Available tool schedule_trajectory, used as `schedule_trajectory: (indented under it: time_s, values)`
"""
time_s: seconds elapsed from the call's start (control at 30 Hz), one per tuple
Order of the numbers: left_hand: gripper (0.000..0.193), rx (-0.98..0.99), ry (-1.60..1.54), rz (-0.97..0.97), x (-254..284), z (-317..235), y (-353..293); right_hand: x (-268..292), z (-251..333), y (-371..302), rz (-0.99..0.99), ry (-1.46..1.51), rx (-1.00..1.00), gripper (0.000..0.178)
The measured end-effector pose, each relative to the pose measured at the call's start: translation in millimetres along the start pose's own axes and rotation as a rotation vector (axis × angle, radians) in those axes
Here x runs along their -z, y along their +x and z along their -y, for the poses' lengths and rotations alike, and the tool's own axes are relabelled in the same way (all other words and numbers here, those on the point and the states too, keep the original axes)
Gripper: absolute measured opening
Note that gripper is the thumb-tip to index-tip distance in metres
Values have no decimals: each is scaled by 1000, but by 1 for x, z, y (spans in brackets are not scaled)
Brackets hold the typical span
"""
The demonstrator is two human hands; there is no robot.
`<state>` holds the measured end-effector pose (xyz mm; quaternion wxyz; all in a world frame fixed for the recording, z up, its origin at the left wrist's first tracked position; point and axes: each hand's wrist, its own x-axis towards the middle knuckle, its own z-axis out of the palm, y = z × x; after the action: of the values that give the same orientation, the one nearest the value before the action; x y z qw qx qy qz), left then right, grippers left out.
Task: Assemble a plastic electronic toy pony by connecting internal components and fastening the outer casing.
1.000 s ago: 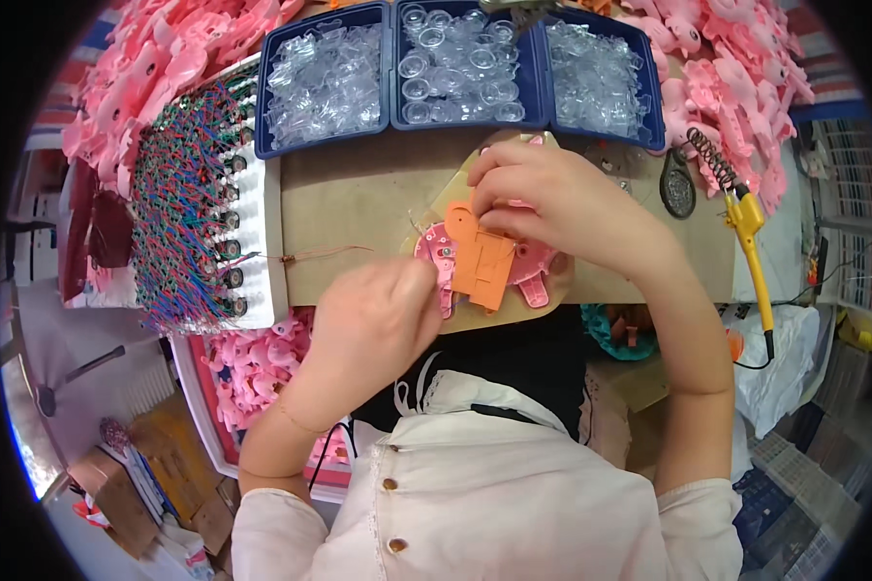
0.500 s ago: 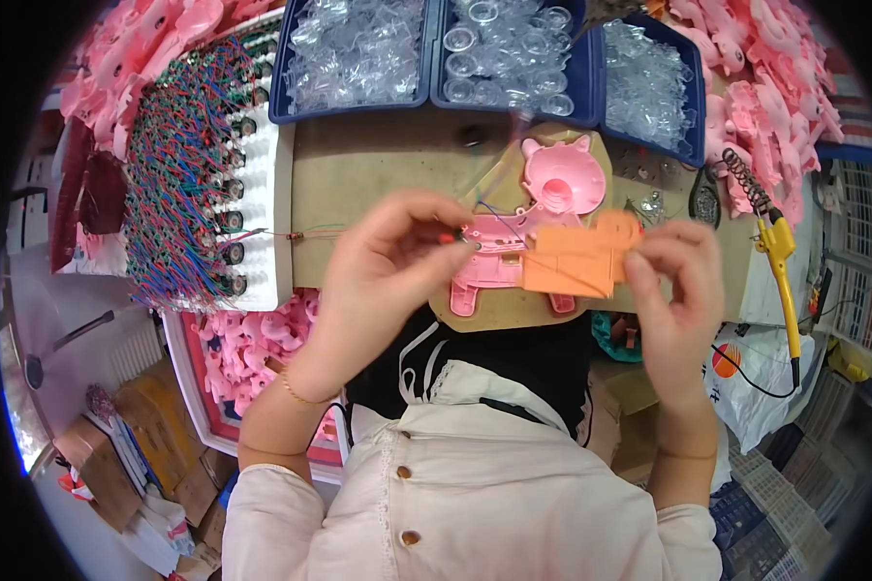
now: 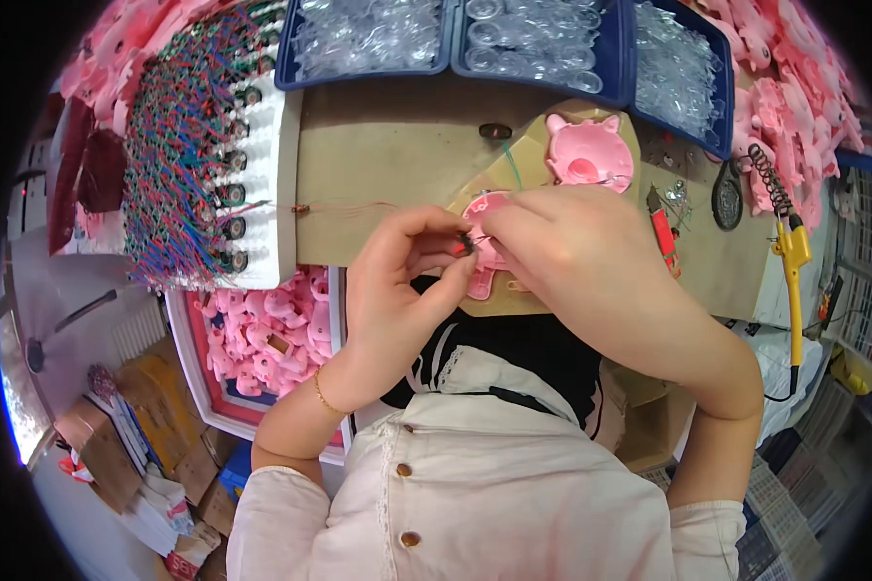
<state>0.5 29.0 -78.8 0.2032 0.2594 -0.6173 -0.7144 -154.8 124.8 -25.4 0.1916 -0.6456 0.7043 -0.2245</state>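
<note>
My left hand (image 3: 402,276) pinches a small black part with a red spot (image 3: 465,244) between thumb and fingertips. My right hand (image 3: 576,257) is bent in close beside it, fingers pressed together over a pink toy shell half (image 3: 589,153); whatever its fingertips hold is hidden. The shell lies on a tan board (image 3: 523,302), its round eared head showing and much of its body covered by my right hand. A round dark speaker (image 3: 495,131) with a green wire (image 3: 512,165) lies at the board's left edge.
Blue bins (image 3: 543,87) of clear plastic parts line the back. At left, a white foam tray (image 3: 288,184) carries wired assemblies above a box of pink pieces (image 3: 262,339). Red-handled cutters (image 3: 664,237) and a yellow soldering iron (image 3: 793,247) are at right.
My right hand has swung left to meet my left hand over the shell. The orange block it held no longer shows. The red-handled cutters and the speaker have come into clear view.
</note>
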Motion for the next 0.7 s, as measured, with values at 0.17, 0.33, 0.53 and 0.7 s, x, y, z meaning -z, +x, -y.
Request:
schedule_trajectory:
  time_s: [0.17, 0.33, 0.53, 0.7]
  values:
    - [21, -33, 109, 41, 7, 0, 1, -3, 6, 3, -26, -85, 94, 15]
    - [21, -33, 553, 37, 3, -5, 9, -11, -3, 16, 5, -157, 97, 16]
    - [30, -603, 928, 6, 20, 20, -2, -5, -2, 19, 146, -284, 133, 4]
    - [47, -669, 1045, 57, 25, 29, -5, -6, -4, 22, 140, -288, 115, 5]
